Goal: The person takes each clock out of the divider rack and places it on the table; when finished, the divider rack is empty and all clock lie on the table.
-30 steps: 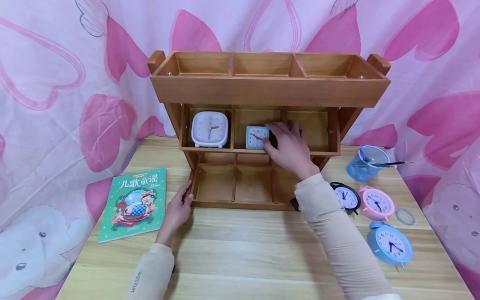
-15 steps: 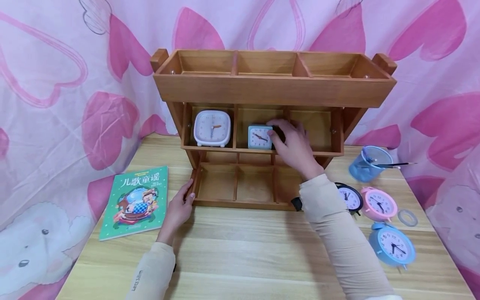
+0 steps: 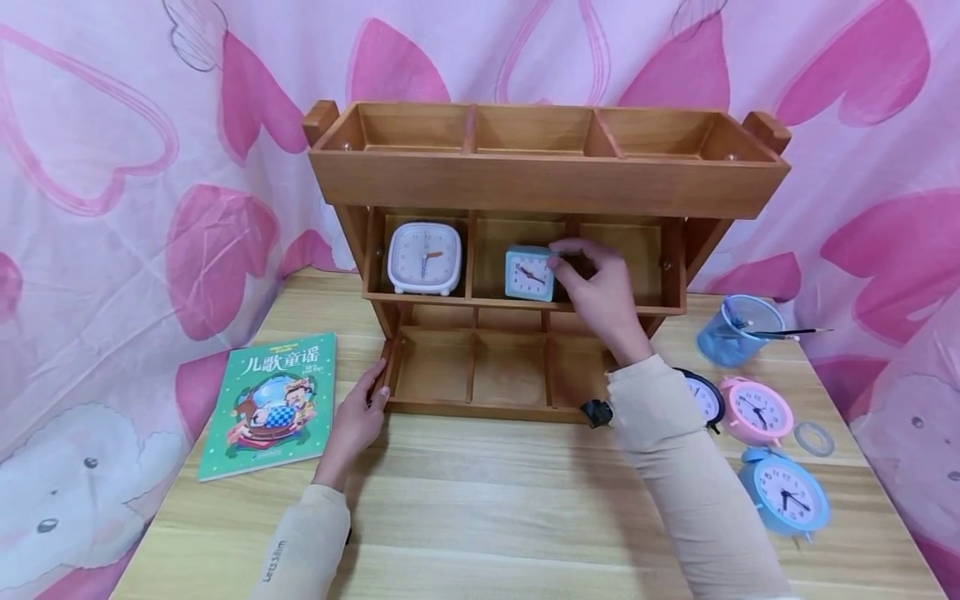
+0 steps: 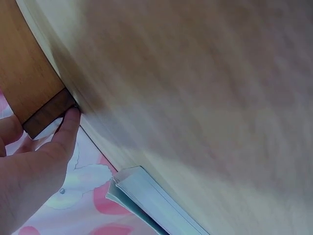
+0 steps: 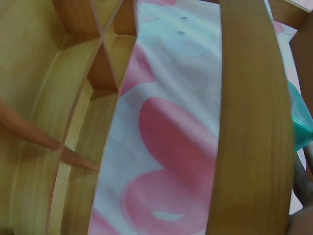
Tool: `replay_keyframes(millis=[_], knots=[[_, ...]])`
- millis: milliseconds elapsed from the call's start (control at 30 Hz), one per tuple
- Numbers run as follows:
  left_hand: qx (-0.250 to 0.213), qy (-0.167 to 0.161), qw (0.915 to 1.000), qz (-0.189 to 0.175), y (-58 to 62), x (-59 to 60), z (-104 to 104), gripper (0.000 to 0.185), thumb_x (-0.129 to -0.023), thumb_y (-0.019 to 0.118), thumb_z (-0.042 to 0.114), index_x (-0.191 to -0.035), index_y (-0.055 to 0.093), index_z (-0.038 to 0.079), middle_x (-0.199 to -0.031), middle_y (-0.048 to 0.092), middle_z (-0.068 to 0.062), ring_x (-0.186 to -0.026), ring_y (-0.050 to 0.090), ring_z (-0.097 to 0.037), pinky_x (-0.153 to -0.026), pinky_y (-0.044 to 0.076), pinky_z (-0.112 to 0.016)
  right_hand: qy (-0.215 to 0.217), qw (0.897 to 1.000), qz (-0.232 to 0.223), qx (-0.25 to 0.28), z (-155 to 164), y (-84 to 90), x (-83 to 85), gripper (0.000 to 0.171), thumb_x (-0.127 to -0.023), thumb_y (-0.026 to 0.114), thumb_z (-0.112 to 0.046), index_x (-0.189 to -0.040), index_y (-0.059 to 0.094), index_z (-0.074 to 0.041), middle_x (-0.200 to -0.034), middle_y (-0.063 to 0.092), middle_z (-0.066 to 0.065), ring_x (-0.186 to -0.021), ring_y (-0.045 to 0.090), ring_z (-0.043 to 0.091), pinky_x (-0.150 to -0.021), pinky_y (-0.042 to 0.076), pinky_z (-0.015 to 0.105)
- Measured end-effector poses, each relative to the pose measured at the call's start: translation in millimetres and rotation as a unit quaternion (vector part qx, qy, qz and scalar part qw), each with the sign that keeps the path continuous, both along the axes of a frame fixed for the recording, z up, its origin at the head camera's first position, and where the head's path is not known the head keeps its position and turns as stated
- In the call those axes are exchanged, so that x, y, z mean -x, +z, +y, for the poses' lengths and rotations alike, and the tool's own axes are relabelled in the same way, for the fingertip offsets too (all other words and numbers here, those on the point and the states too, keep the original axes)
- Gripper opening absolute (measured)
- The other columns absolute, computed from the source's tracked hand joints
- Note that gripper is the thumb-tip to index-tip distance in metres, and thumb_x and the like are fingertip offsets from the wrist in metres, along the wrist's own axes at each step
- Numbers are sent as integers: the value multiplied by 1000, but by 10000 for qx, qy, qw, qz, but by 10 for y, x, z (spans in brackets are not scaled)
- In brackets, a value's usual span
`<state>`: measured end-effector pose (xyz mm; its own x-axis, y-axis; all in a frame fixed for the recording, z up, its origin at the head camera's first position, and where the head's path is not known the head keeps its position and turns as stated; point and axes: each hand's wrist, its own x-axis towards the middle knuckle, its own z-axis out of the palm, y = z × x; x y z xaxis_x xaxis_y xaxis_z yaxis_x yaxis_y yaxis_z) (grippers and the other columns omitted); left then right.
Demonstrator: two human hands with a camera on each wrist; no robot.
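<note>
A small square clock (image 3: 528, 275) with a pale teal frame is in the middle compartment of the shelf's second tier, slightly turned. My right hand (image 3: 606, 287) pinches its upper right corner between thumb and fingers. In the right wrist view the teal clock (image 5: 302, 120) shows only at the right edge, partly behind a shelf board. My left hand (image 3: 358, 427) holds the lower left end of the wooden shelf (image 3: 540, 183). The left wrist view shows that hand's thumb and fingers (image 4: 66, 132) on either side of the wooden end. A white rounded-square clock (image 3: 424, 258) stands in the left compartment.
On the table's right are a black alarm clock (image 3: 703, 398), partly behind the sleeve, a pink one (image 3: 757, 411), a blue one (image 3: 789, 493), a clear ring (image 3: 814, 439) and a blue mesh pen cup (image 3: 731, 342). A green book (image 3: 270, 404) lies left. Patterned curtain (image 3: 247, 50) hangs behind.
The right hand has shifted the small teal clock a little to the right and turned it slightly. The left hand stays at the shelf's lower left end.
</note>
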<state>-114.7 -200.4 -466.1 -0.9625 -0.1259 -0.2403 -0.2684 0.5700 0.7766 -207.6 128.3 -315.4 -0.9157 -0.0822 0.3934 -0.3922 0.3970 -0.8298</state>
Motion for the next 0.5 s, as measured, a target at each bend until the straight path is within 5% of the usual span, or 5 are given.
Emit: replay_keyframes(millis=[333,500], knots=[[-9,-17,10000,-21,-3,26,19,52,-105,38,25,-154,23,32,-159,23,-12,-143,24,-39,-112,25,-58,196,9871,314,1556,336,314,-530,28,-91,67,-16,-115,67,-2,-107,67,9,-91,60,23,-80,54,20],[-4,-42,10000,51,9,35,16,52,-105,38,24,-154,23,31,-159,24,-12,-143,24,-38,-112,25,-57,-30,9815,-34,1912,679,213,-851,30,-91,66,-10,-118,64,4,-110,63,14,-94,65,21,-81,55,21]])
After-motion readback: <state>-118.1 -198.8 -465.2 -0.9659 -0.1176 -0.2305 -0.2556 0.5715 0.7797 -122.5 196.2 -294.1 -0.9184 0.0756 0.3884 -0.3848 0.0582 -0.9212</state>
